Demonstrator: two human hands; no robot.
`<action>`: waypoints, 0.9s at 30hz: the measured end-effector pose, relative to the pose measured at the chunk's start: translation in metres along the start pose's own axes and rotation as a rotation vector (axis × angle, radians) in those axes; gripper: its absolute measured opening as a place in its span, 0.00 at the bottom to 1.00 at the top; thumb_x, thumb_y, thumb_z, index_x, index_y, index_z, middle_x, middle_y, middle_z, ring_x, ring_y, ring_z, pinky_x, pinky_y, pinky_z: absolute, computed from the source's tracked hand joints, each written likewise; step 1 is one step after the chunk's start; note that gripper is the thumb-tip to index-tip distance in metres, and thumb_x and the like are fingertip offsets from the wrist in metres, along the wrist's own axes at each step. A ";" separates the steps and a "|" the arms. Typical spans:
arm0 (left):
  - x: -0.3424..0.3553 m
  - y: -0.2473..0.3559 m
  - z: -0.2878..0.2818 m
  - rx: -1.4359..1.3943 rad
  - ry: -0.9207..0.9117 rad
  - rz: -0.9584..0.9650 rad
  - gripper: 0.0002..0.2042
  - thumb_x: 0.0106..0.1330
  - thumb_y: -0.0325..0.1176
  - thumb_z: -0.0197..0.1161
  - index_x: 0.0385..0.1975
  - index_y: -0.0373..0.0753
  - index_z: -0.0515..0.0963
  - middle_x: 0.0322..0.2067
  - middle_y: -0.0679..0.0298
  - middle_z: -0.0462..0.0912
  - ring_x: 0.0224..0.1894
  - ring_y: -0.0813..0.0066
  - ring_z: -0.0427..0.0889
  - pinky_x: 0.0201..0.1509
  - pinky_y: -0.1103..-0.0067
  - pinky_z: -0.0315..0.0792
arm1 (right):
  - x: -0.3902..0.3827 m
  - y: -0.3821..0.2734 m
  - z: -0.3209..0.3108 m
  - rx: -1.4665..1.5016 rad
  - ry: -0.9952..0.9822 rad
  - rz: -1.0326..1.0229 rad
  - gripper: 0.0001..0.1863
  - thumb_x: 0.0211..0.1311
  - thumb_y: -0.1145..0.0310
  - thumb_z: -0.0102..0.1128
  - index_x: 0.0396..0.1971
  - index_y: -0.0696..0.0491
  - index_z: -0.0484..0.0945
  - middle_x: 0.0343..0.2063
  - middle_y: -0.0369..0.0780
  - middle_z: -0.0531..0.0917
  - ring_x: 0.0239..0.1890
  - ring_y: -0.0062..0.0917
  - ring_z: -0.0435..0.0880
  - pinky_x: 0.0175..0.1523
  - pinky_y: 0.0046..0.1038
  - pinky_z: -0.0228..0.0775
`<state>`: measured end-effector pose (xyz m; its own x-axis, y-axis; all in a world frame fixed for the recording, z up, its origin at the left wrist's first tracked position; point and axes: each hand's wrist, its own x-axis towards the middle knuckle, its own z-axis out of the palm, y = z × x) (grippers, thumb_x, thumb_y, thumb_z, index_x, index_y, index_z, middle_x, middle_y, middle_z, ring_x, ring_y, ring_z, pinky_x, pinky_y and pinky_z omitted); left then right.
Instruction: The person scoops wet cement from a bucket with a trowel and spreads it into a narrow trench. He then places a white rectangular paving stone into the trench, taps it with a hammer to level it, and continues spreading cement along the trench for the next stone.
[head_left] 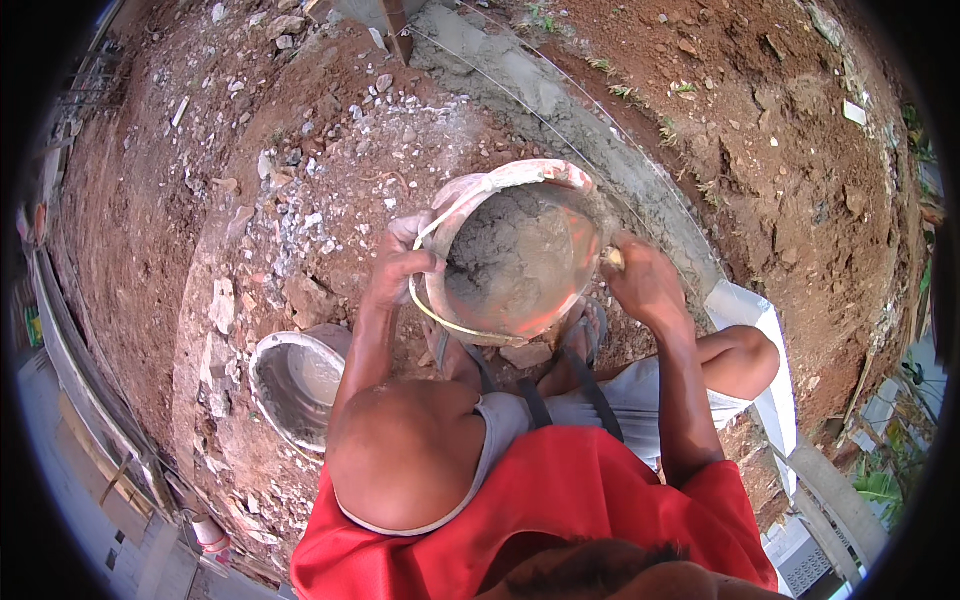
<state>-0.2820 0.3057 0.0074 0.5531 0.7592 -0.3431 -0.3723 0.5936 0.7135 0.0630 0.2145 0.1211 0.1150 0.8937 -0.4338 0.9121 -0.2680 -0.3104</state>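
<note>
In front of me is a mortar-stained orange bucket [520,330], tipped so its mouth faces me. Wet grey mortar [510,240] lies inside it, and a pale yellow bail handle hangs along its left side. My left hand [405,262] grips the bucket's left rim, thumb toward me. At the right rim, my right hand [645,282] is closed round something with a short yellowish, handle-like end [612,258]. The rest of that thing is hidden by the fingers and the rim.
A second mortar-coated bucket [300,385] stands beside my left knee. Beyond, a strip of wet mortar [590,125] runs diagonally, with taut strings along it. Stones and rubble [300,200] cover the reddish soil. A white board [765,370] stands by my right knee.
</note>
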 end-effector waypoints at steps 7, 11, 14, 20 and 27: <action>0.001 -0.007 0.038 0.339 -0.096 -0.056 0.12 0.38 0.27 0.68 0.26 0.36 0.78 0.61 0.52 0.83 0.61 0.69 0.77 0.63 0.74 0.65 | -0.059 -0.030 0.029 0.112 -0.183 -0.057 0.22 0.71 0.60 0.60 0.53 0.65 0.78 0.39 0.61 0.86 0.40 0.51 0.89 0.48 0.47 0.82; 0.007 -0.004 0.050 0.356 -0.120 -0.044 0.12 0.39 0.27 0.68 0.26 0.35 0.77 0.61 0.52 0.84 0.71 0.66 0.71 0.69 0.71 0.62 | -0.052 -0.054 0.005 0.675 -0.542 0.375 0.28 0.80 0.45 0.50 0.49 0.61 0.78 0.22 0.40 0.79 0.19 0.26 0.84 0.22 0.33 0.76; 0.007 0.007 0.061 0.359 -0.166 -0.038 0.12 0.40 0.27 0.68 0.27 0.34 0.77 0.60 0.52 0.85 0.73 0.64 0.68 0.71 0.71 0.60 | -0.053 -0.017 0.043 0.442 -0.607 0.403 0.27 0.80 0.47 0.50 0.48 0.61 0.79 0.23 0.42 0.81 0.19 0.28 0.84 0.23 0.33 0.76; 0.007 -0.003 0.049 0.361 -0.079 -0.082 0.09 0.40 0.27 0.67 0.23 0.38 0.75 0.55 0.53 0.84 0.66 0.68 0.72 0.68 0.71 0.62 | -0.059 0.014 0.000 -0.079 -0.201 0.199 0.20 0.72 0.55 0.61 0.54 0.53 0.84 0.36 0.57 0.86 0.44 0.54 0.86 0.52 0.49 0.76; 0.008 -0.012 0.062 0.134 0.023 0.097 0.08 0.40 0.25 0.64 0.22 0.39 0.73 0.53 0.52 0.88 0.48 0.74 0.79 0.54 0.78 0.67 | -0.023 -0.006 0.104 0.507 -0.465 0.040 0.18 0.76 0.55 0.61 0.47 0.56 0.83 0.26 0.45 0.84 0.24 0.32 0.85 0.32 0.35 0.76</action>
<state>-0.2270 0.2886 0.0339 0.5015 0.8180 -0.2816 -0.3197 0.4777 0.8183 0.0143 0.1579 0.0452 -0.1393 0.6630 -0.7356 0.6010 -0.5338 -0.5949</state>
